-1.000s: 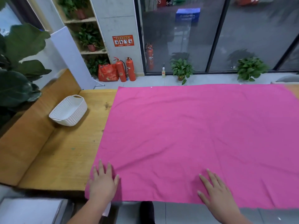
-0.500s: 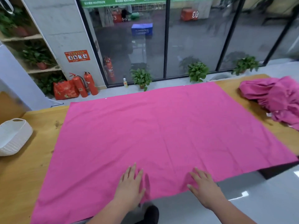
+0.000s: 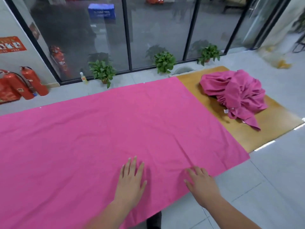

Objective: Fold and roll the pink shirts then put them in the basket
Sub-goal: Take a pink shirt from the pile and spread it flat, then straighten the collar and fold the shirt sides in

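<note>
A large pink cloth (image 3: 105, 133) lies spread flat over most of the wooden table (image 3: 270, 126). A crumpled heap of pink shirts (image 3: 234, 93) sits on the bare wood at the table's far right end. My left hand (image 3: 131, 180) rests flat on the cloth near the front edge, fingers straight and spread. My right hand (image 3: 202, 184) lies flat beside it, palm down at the cloth's front edge, close to its right corner. Neither hand holds anything. The basket is out of view.
Beyond the table a glass wall runs across, with potted plants (image 3: 102, 71) on the floor in front of it and red fire extinguishers (image 3: 33, 81) at the far left. Grey tiled floor (image 3: 264, 187) lies to the right of the table.
The view has swung right: the white basket has left the frame and the shirt heap has come fully into view. Both hands have slid right along the cloth's front edge, staying flat.
</note>
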`<state>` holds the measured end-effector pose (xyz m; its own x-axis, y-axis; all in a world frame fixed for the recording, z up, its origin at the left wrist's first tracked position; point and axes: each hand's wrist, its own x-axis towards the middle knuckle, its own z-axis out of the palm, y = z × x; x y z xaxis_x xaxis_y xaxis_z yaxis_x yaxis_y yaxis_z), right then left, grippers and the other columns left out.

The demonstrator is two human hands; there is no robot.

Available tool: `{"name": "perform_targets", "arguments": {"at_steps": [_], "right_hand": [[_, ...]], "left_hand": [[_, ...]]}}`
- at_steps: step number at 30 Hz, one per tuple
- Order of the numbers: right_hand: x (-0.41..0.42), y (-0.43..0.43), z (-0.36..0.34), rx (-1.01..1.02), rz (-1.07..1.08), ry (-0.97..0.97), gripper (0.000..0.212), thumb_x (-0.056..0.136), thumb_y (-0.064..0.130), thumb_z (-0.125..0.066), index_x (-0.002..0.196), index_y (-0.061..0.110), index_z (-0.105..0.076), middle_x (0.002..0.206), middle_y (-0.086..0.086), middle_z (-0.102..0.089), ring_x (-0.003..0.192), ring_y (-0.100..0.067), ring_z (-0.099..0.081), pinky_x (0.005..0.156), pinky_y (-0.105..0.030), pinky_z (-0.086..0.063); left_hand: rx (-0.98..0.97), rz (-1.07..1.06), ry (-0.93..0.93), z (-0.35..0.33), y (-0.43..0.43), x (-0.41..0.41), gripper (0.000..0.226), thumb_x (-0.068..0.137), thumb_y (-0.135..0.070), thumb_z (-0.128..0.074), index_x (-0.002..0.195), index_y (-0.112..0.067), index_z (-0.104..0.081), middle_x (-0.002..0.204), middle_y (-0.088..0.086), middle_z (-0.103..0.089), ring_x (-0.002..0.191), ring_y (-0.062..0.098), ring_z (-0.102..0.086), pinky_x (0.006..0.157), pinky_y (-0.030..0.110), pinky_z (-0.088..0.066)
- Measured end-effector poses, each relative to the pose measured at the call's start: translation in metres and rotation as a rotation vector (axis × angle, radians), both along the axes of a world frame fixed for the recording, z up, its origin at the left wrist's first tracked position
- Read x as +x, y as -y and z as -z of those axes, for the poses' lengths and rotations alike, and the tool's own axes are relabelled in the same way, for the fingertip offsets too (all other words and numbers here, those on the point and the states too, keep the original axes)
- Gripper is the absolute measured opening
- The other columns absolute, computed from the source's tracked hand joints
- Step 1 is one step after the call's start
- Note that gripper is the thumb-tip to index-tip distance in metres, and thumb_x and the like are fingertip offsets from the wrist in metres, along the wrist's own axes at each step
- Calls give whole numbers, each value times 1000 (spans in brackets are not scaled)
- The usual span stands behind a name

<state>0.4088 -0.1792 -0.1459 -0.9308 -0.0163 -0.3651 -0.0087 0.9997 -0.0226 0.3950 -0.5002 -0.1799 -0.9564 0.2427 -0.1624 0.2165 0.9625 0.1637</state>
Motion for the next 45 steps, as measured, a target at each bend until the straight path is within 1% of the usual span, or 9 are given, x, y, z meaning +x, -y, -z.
{"name": "perform_targets", "arguments": {"at_steps": [5, 12, 19, 23, 27, 31, 37, 43, 45], "right_hand": [[-43, -75, 0, -17, 31, 68, 74, 103, 70, -34, 166, 44, -5, 176, 4, 6, 162, -29, -2, 127, -50, -27], [-90, -157, -2, -19, 124, -2, 67, 104, 66, -31, 162, 32, -27, 168, 7, -27, 147, -23, -33, 109, -45, -49], [-176, -207, 6, -52, -117, 23, 78, 102, 72, -28, 168, 38, -1, 176, 2, 9, 163, -29, 3, 125, -50, -30], [-208, -252, 27, -96, -189, 60, 100, 82, 92, 0, 167, 41, 6, 175, 4, 18, 162, -27, 13, 131, -47, -14], [-216, -269, 28, -134, -238, 26, 82, 100, 76, -28, 168, 39, 0, 176, 1, 11, 163, -28, 7, 131, -46, -17], [-197, -292, 30, -116, -303, -6, 81, 101, 71, -34, 168, 37, -4, 177, -2, 6, 163, -30, 0, 129, -44, -21], [-180, -307, 55, -95, -302, -56, 80, 84, 61, -71, 154, 26, -53, 167, -9, -38, 147, -43, -41, 107, -57, -51], [-149, -307, 50, -103, -354, -88, 76, 98, 74, -14, 162, 40, -36, 171, 0, -30, 155, -34, -33, 122, -54, -29], [-147, -304, 48, -54, -342, -85, 79, 96, 74, -6, 165, 42, -23, 175, 0, -14, 160, -33, -20, 127, -55, -22]], "left_hand": [[5, 64, 70, 3, -69, -44, 73, 100, -53, -44, 166, -29, -25, 176, 9, -7, 162, 35, -7, 128, 59, -20], [-50, -78, 139, 8, -117, -65, 69, 93, -57, -41, 151, -22, -55, 158, 13, -50, 145, 37, -49, 109, 67, -45], [-53, -160, 138, -1, -171, -67, 70, 89, -60, -51, 152, -30, -49, 161, 5, -46, 147, 30, -48, 109, 54, -50], [-79, -241, 205, -2, -216, -44, 79, 74, -64, -67, 146, -32, -55, 155, 4, -54, 137, 29, -59, 95, 51, -60], [-148, -372, 208, 0, -260, -32, 88, 58, -61, -87, 136, -27, -68, 148, 9, -61, 129, 35, -65, 85, 59, -61], [-181, -451, 239, 0, -291, -17, 83, 56, -61, -80, 131, -27, -73, 146, 10, -63, 126, 35, -67, 80, 62, -61], [-206, -471, 222, 3, -305, 7, 73, 74, -64, -49, 134, -28, -71, 149, 7, -61, 127, 35, -66, 79, 60, -62], [-105, -543, 230, -2, -297, 28, 72, 87, -66, -44, 152, -35, -51, 167, -2, -33, 145, 34, -50, 101, 57, -55], [-82, -558, 228, -10, -293, 34, 71, 99, -63, -39, 164, -35, -30, 173, -1, -5, 159, 36, -22, 120, 59, -37]]}}
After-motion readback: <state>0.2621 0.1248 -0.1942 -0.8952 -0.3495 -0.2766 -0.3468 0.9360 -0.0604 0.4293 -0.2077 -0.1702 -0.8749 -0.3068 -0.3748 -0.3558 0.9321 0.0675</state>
